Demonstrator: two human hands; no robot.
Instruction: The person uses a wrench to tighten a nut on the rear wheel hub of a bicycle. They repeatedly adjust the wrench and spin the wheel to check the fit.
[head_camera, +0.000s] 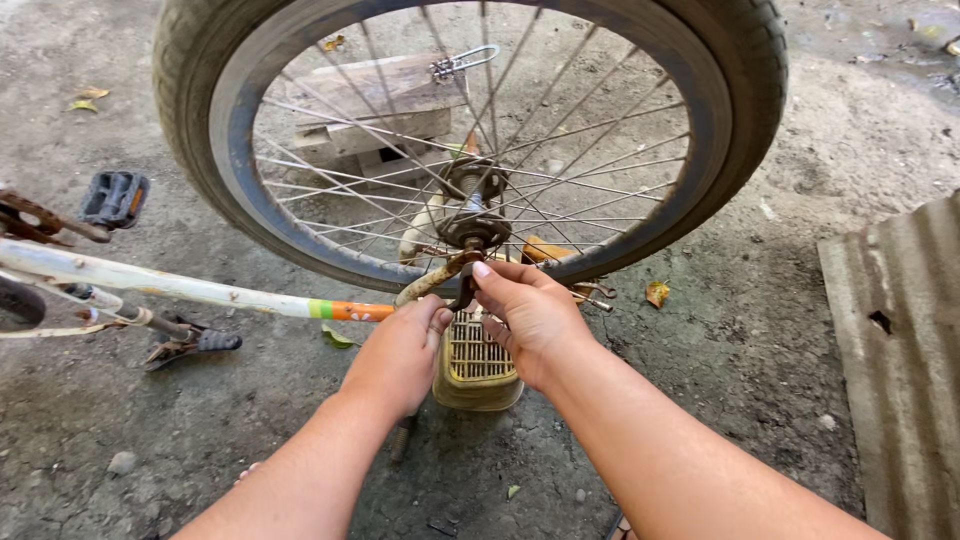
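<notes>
A bicycle wheel (720, 120) with a worn tyre and thin spokes stands upright, filling the upper middle. Its rusty hub (472, 225) sits at the end of a white fork leg (425, 283). My right hand (530, 315) pinches a small dark part at the axle just below the hub, thumb and fingertips closed on it. My left hand (400, 350) is curled around the lower end of the fork leg, right beside the other hand. What the fingers pinch is mostly hidden.
A white bicycle frame tube (150, 283) with green and orange bands runs left. Black pedals (113, 197) lie at the left. A yellowed plastic basket (478, 365) sits under my hands. A wooden block (370, 110) lies behind the wheel, corrugated sheet (900, 360) at right, on dirt ground.
</notes>
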